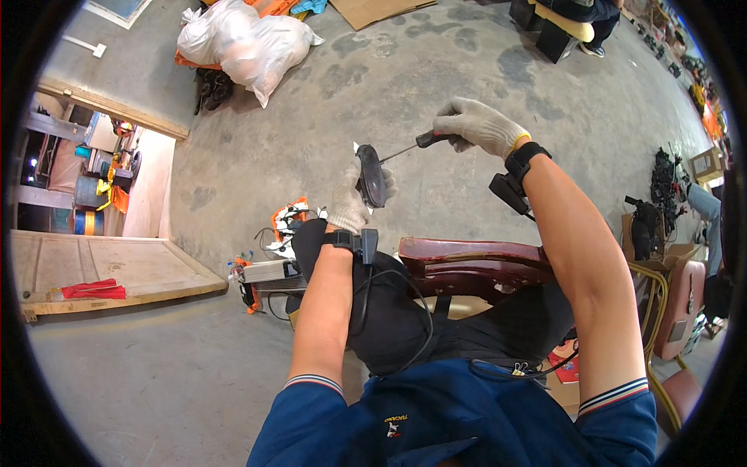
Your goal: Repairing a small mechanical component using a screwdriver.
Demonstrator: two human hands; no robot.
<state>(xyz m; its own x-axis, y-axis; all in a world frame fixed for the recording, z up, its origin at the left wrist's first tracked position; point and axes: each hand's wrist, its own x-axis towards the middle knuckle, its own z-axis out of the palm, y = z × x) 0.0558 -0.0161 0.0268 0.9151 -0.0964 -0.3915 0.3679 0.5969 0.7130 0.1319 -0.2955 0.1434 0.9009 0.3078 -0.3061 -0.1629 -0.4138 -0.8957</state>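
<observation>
My left hand [350, 201], in a pale knit glove, is closed around a dark elongated part [372, 175] with light metal tabs at its ends. My right hand [480, 126], also gloved, grips the black handle of a screwdriver [428, 139]. The thin shaft points leftward and down, and its tip is at the dark part's right side; exact contact is too small to tell. Black devices with cables are strapped to both wrists. A maroon wooden piece [473, 257] lies beside my dark-clad legs below my hands.
An orange-and-white tool [288, 218] sits left of my legs. White sacks [257, 54] and cardboard [373, 9] lie ahead. A doorway with a wooden panel [109, 265] is at left. Chairs [677, 311], black bundles [661, 187] and another person's leg [704, 210] are at right.
</observation>
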